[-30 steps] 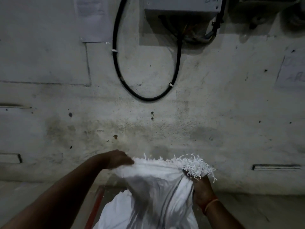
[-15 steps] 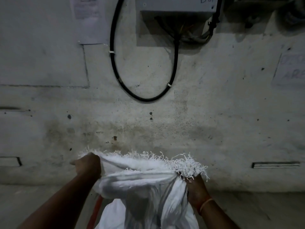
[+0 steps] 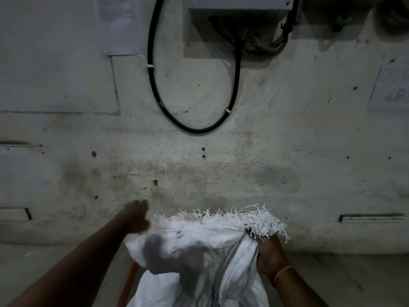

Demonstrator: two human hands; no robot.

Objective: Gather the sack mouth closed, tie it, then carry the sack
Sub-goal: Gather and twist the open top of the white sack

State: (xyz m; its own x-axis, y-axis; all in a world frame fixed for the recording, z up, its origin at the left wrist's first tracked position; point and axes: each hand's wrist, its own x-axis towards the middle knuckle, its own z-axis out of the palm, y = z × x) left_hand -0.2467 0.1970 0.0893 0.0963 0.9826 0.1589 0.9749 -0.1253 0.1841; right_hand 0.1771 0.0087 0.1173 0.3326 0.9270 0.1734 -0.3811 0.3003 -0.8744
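A white woven sack [image 3: 199, 271] stands in front of me at the bottom centre, its frayed mouth edge [image 3: 223, 218] pointing up. My right hand [image 3: 271, 257], with an orange thread at the wrist, grips the bunched right part of the mouth under the fringe. My left hand [image 3: 136, 218] is blurred at the sack's upper left corner, fingers curled against the fabric edge; whether it holds the cloth is unclear. The sack's lower part is cut off by the frame.
A stained concrete wall [image 3: 221, 169] rises right behind the sack. A black cable loop [image 3: 194, 127] and an electrical box [image 3: 239, 9] hang above. A red rod [image 3: 130, 282] runs along the floor left of the sack.
My left hand moved right and up from the far-left mouth corner, and the mouth has narrowed. My right hand kept its grip and barely moved.
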